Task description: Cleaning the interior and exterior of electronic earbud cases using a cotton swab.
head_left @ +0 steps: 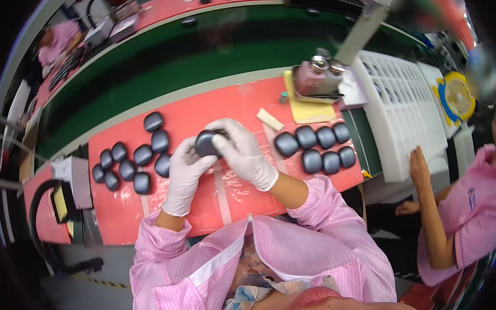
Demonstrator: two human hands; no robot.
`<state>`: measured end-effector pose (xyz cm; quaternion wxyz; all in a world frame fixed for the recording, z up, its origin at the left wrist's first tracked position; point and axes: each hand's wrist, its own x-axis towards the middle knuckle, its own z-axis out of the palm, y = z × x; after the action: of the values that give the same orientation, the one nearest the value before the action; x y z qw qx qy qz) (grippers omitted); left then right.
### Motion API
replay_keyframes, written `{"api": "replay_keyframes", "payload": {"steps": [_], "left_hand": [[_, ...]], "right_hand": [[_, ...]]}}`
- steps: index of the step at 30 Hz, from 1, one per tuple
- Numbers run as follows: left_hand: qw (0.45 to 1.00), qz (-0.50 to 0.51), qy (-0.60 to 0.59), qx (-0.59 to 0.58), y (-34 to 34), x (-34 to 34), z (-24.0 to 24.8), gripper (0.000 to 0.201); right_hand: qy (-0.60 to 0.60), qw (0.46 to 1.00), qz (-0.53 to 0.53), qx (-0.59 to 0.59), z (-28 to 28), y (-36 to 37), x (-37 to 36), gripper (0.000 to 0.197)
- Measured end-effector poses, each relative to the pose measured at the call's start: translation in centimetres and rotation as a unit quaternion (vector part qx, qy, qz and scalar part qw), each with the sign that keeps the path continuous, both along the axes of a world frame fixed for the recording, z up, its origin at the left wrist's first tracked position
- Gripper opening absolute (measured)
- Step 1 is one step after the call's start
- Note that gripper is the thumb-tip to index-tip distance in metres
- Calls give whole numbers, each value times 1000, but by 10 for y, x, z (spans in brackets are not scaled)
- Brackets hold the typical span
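From my remote seat I'm seeing the left hand [185,172] and the right hand [241,155] holding one dark rounded piece [206,144] between them over the pink mat [247,202], with the left cluster [142,155] and right rows [311,162] lying either side. The fingers are hiding its underside, so I'm not judging pressure. I'd be gripping lightly by the edges, sparing the smooth face from rubbing.
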<state>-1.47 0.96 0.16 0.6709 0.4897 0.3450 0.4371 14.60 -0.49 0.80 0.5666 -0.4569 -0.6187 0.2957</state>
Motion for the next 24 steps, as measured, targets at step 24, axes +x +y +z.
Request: {"api": "replay_keyframes", "payload": {"steps": [24], "left_hand": [[998,26,33,52,4,-2,-19,37]], "right_hand": [[-47,999,19,-14,-18,5,4,32]]}}
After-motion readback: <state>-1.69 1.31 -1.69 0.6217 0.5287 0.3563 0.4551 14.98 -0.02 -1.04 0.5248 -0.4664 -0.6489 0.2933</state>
